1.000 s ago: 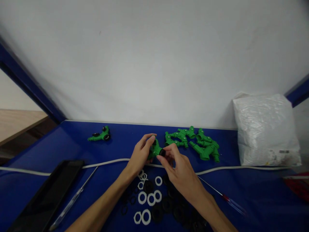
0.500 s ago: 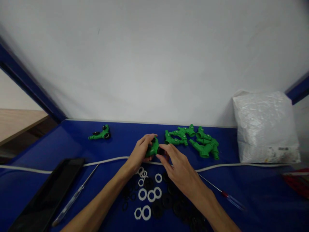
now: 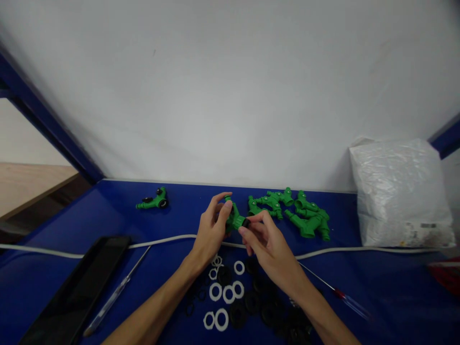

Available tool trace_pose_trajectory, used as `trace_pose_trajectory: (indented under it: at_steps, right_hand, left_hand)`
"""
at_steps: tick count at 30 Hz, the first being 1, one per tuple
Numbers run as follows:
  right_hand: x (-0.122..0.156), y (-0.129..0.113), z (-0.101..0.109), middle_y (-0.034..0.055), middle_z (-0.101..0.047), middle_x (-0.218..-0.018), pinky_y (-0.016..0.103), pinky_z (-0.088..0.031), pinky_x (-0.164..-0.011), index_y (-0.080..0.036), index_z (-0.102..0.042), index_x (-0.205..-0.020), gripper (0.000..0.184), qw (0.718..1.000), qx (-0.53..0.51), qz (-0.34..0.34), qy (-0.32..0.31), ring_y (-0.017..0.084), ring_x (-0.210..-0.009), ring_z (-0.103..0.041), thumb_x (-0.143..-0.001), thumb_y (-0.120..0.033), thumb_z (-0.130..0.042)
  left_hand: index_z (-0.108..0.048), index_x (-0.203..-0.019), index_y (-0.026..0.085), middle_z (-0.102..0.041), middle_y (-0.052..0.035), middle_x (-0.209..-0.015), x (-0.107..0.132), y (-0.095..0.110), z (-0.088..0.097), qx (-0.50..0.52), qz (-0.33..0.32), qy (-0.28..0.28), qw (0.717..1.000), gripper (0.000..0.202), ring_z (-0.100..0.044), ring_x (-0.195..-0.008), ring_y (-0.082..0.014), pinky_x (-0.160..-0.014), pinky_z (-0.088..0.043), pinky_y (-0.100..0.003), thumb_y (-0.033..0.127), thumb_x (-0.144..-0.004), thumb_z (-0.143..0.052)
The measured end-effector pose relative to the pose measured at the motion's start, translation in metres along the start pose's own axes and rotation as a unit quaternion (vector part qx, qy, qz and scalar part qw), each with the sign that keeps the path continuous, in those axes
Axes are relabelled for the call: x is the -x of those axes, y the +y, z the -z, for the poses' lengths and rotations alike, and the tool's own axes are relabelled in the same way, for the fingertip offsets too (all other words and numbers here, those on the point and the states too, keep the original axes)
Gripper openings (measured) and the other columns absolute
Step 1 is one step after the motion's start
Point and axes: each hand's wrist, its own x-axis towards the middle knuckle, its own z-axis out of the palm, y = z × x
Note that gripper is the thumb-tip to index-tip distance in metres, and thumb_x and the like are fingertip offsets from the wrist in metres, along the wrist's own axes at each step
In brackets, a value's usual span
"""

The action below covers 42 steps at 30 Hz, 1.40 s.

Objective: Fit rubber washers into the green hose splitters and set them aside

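Note:
My left hand (image 3: 212, 227) is closed round a green Y-shaped hose connector (image 3: 235, 219), held just above the blue table. The thumb and fingertips of my right hand (image 3: 264, 235) pinch a black ring (image 3: 246, 223) at the connector's lower right end. Part of the connector is hidden by my left fingers. Below my hands lie several white washers (image 3: 216, 291) and several black rings (image 3: 252, 302). A similar green connector with black parts (image 3: 153, 200) rests at the back left. Several bare green connectors (image 3: 308, 223) lie right of my hands.
A white cable (image 3: 165, 240) crosses the blue table (image 3: 118, 206). On the left are a black phone-like slab (image 3: 77, 287) and a clear-handled screwdriver (image 3: 113, 297). Another screwdriver (image 3: 341, 294) lies at right. A white plastic package (image 3: 398, 191) stands against the back wall.
The green connector has turned in my left hand, so its upper end now shows above my thumb. My right fingers stay on the black ring at its end. The view has shifted slightly.

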Motion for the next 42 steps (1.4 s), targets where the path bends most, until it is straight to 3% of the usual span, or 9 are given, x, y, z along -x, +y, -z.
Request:
trace_pose_trajectory:
  at_steps: [3, 5, 10, 13, 16, 21, 27, 38, 42]
  right_hand:
    - [0.000, -0.001, 0.000, -0.0056, -0.060, -0.071, 0.029, -0.046, -0.059, -0.026, -0.042, -0.093, 0.032, 0.997, -0.069, -0.037, -0.016, 0.014, -0.057, -0.056, -0.096, -0.052, -0.060]
    - [-0.001, -0.001, 0.000, -0.0041, -0.062, -0.073, 0.029, -0.047, -0.059, -0.025, -0.044, -0.093, 0.030, 0.999, -0.046, -0.020, -0.006, 0.014, -0.059, -0.058, -0.096, -0.051, -0.061]
    - [-0.001, 0.002, 0.004, 0.0000, -0.068, -0.088, 0.031, -0.052, -0.073, -0.025, -0.058, -0.111, 0.022, 0.975, 0.162, 0.147, 0.042, 0.017, -0.075, -0.064, -0.094, -0.032, -0.069]
    - [0.000, 0.004, 0.006, 0.0010, -0.068, -0.095, 0.030, -0.053, -0.073, -0.027, -0.059, -0.120, 0.026, 0.956, 0.213, 0.201, 0.035, 0.017, -0.077, -0.065, -0.095, -0.027, -0.067]
    - [0.000, 0.005, 0.008, 0.0014, -0.066, -0.091, 0.030, -0.054, -0.072, -0.026, -0.059, -0.120, 0.023, 0.946, 0.244, 0.210, 0.028, 0.017, -0.075, -0.063, -0.097, -0.028, -0.064]
    - [-0.001, 0.006, 0.007, 0.0006, -0.062, -0.084, 0.031, -0.053, -0.071, -0.024, -0.057, -0.116, 0.018, 0.939, 0.280, 0.197, 0.024, 0.017, -0.071, -0.062, -0.099, -0.030, -0.060]
    - [0.000, 0.008, 0.005, -0.0019, -0.059, -0.079, 0.030, -0.050, -0.066, -0.025, -0.052, -0.113, 0.015, 0.954, 0.258, 0.153, 0.021, 0.016, -0.067, -0.060, -0.101, -0.032, -0.057]
    - [0.003, 0.004, 0.002, -0.0018, -0.063, -0.082, 0.029, -0.049, -0.069, -0.025, -0.048, -0.105, 0.022, 0.992, 0.098, 0.071, 0.026, 0.016, -0.075, -0.063, -0.099, -0.042, -0.060]
    - [0.001, 0.001, 0.001, -0.0049, -0.060, -0.073, 0.028, -0.045, -0.060, -0.025, -0.046, -0.097, 0.032, 1.000, -0.015, 0.010, 0.017, 0.014, -0.063, -0.058, -0.094, -0.051, -0.065]
  left_hand:
    - [-0.060, -0.132, 0.027, -0.050, 0.0022, -0.076, 0.000, 0.003, 0.000, 0.009, 0.016, -0.002, 1.000, 0.055, -0.046, -0.060, -0.0115, -0.046, -0.041, -0.018, 0.062, -0.089, -0.057]
    - [-0.062, -0.130, 0.028, -0.053, 0.0018, -0.080, -0.003, 0.003, 0.001, 0.030, 0.064, -0.009, 0.997, 0.053, -0.047, -0.059, -0.0101, -0.047, -0.042, -0.018, 0.061, -0.089, -0.056]
    - [-0.069, -0.119, 0.019, -0.059, -0.0004, -0.078, -0.013, -0.004, 0.006, 0.132, 0.210, -0.119, 0.961, 0.053, -0.045, -0.050, -0.0049, -0.043, -0.031, -0.013, 0.059, -0.087, -0.058]
    - [-0.070, -0.112, 0.014, -0.057, 0.0004, -0.069, -0.016, -0.007, 0.008, 0.160, 0.245, -0.154, 0.944, 0.052, -0.041, -0.044, -0.0041, -0.038, -0.020, -0.014, 0.056, -0.084, -0.061]
    - [-0.069, -0.113, 0.015, -0.055, 0.0014, -0.069, -0.016, -0.007, 0.008, 0.154, 0.225, -0.152, 0.950, 0.051, -0.041, -0.045, -0.0044, -0.039, -0.019, -0.014, 0.056, -0.085, -0.061]
    - [-0.070, -0.119, 0.021, -0.059, 0.0000, -0.079, -0.013, -0.008, 0.006, 0.096, 0.184, -0.120, 0.971, 0.052, -0.045, -0.053, -0.0057, -0.046, -0.032, -0.014, 0.059, -0.087, -0.057]
    - [-0.071, -0.116, 0.025, -0.053, 0.0001, -0.089, -0.010, -0.005, 0.003, 0.036, 0.111, -0.055, 0.992, 0.047, -0.049, -0.055, -0.0077, -0.046, -0.038, -0.019, 0.059, -0.088, -0.055]
    - [-0.061, -0.129, 0.026, -0.052, 0.0019, -0.075, 0.002, 0.003, 0.001, 0.008, -0.001, -0.015, 1.000, 0.047, -0.046, -0.060, -0.0119, -0.049, -0.041, -0.019, 0.056, -0.094, -0.052]
    - [-0.057, -0.132, 0.024, -0.053, 0.0018, -0.076, 0.004, 0.005, 0.002, -0.023, -0.062, -0.010, 0.998, 0.047, -0.046, -0.060, -0.0114, -0.051, -0.042, -0.020, 0.053, -0.097, -0.050]
